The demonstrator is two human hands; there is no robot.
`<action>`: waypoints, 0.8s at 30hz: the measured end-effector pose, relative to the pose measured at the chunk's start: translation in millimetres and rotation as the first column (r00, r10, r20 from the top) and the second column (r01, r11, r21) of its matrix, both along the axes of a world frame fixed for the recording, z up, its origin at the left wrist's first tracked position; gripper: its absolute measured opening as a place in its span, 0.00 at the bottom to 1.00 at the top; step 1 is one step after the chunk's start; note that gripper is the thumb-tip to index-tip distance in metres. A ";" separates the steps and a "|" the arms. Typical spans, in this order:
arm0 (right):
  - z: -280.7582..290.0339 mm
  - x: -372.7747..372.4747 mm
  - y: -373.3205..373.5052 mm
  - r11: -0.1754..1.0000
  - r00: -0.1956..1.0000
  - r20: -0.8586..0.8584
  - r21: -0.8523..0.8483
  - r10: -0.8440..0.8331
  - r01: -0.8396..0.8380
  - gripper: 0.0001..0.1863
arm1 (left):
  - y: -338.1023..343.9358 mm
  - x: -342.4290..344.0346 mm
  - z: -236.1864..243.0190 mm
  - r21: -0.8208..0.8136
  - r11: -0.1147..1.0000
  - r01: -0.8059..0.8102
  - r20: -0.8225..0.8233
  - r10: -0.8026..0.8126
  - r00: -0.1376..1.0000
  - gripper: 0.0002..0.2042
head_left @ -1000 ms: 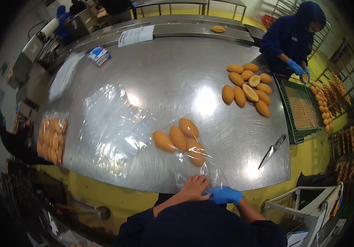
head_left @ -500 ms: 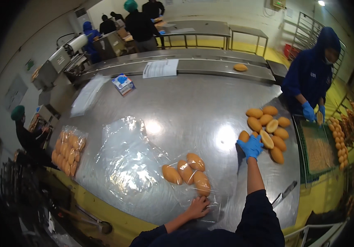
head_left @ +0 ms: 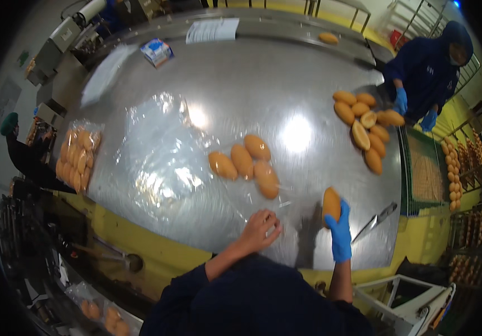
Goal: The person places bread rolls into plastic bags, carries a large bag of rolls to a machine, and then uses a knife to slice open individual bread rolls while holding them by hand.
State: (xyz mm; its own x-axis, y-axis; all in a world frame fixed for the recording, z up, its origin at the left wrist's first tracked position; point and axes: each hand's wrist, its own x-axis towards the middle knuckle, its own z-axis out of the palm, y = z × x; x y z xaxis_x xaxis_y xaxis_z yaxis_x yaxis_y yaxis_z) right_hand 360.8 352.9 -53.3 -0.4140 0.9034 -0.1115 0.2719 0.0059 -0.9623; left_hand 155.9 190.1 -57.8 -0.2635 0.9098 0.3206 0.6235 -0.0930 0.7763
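My right hand [head_left: 339,235], in a blue glove, grips an oval golden bread roll [head_left: 331,205] above the table's near right part. My bare left hand [head_left: 259,231] has its fingers curled at the near edge of a clear plastic bag [head_left: 235,197]; the film between them is hard to make out. Several rolls [head_left: 242,161] lie in or under the clear film just beyond that hand. Farther right is a loose pile of rolls [head_left: 344,112], two with a pale cut face [head_left: 360,135] up. A knife [head_left: 376,219] lies right of my right hand.
Flat clear bags [head_left: 160,162] spread over the steel table [head_left: 274,78]. A filled bag of rolls [head_left: 77,157] stands at the left edge. A small box [head_left: 157,51] and paper sheet [head_left: 212,30] lie at the back. A co-worker [head_left: 429,73] stands right, by a green crate [head_left: 425,168].
My right hand has come back from the pile toward me with a roll in it. My left hand has lifted slightly. The co-worker's gloved hand now reaches to the pile. The head view has tilted down.
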 end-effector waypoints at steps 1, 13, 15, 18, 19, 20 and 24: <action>54.5 6.7 -44.4 0.924 0.973 -0.226 -0.364 0.038 -0.120 0.41 | -3.4 1.3 4.6 0.004 1.000 -0.007 0.024 0.007 1.000 0.06; 36.5 -60.3 -92.9 0.545 0.880 -0.362 -0.691 0.308 -0.475 0.26 | -21.5 -15.4 47.2 0.005 0.999 -0.033 0.114 0.032 0.993 0.07; 11.6 -82.1 -92.9 0.405 0.897 -0.436 -0.809 0.075 -0.427 0.25 | -24.6 -24.5 57.3 0.024 0.999 -0.022 -0.094 0.024 0.995 0.07; -15.7 -120.9 -94.4 0.792 0.823 -0.371 -0.284 0.429 -0.541 0.27 | -20.7 -22.2 57.7 0.011 0.999 0.038 -0.181 -0.036 0.983 0.07; -22.8 -136.2 -95.7 0.830 0.830 -0.025 -0.011 0.558 -0.558 0.29 | -20.5 -19.4 57.6 0.010 0.998 0.057 -0.181 -0.055 0.982 0.07; -28.7 -153.4 -93.2 0.753 0.783 0.337 0.248 0.522 -0.609 0.30 | -17.8 -15.2 57.6 0.009 0.997 0.082 -0.182 -0.079 0.980 0.07; 23.7 -216.5 -79.2 0.694 0.525 0.708 0.070 0.472 -0.717 0.36 | -16.6 -5.8 37.8 0.010 0.994 0.108 -0.192 -0.104 0.976 0.06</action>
